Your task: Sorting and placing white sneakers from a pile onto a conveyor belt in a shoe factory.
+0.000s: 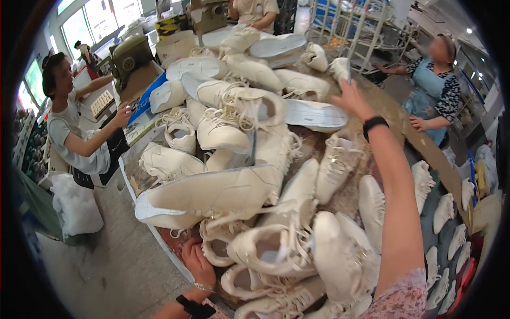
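Observation:
A heap of cream lace-up sneakers covers the worktable. My left hand rests at the table's near left edge, its fingers stretched out, beside a cream sneaker with its opening facing up. Nothing shows in that hand. Far to the right my right arm reaches across the pile. My right hand has its thumb apart from its fingers, slightly blurred, close below a tilted cream sneaker; whether they touch I cannot tell. A sneaker on its side with a pale sole lies just left of my right wrist.
More sneakers stand on a dark rack at the right. A person in a light shirt sits at a machine on the left. Another in a blue apron stands at the right. White wire racks stand behind.

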Demonstrator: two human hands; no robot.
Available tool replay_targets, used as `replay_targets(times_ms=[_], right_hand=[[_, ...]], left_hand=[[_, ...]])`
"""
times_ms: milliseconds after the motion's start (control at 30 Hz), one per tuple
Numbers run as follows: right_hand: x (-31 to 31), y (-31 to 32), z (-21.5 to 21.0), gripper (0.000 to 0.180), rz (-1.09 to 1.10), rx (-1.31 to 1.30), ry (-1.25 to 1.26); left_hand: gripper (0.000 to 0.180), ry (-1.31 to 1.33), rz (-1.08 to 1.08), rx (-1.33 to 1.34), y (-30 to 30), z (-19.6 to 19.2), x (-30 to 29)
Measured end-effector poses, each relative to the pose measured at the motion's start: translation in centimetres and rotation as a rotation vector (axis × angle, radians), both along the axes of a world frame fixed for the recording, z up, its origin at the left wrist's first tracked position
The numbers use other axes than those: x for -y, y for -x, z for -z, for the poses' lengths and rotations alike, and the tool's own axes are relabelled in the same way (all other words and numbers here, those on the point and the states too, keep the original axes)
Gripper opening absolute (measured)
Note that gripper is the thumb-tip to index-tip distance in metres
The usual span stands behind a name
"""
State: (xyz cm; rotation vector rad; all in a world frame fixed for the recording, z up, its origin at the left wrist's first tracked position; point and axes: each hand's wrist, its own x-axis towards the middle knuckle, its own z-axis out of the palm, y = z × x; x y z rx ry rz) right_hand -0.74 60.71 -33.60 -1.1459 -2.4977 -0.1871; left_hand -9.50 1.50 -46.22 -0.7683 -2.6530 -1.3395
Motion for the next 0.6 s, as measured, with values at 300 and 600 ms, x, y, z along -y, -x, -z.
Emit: replay_targets(times_ms=[300, 600], right_hand=[[-1.1, 10.3, 5.6, 0.074, 0.265, -0.130, 0.257], [0.0, -9.0, -13.3, 0.050, 0.145, -0.824, 0.368]], left_hand=[[0.024, 0.002, -0.028, 0.094, -0.2, -1.0, 1.4], [0.027, -0.032, 0.007, -0.045, 0.3, -0.5, 0.2]])
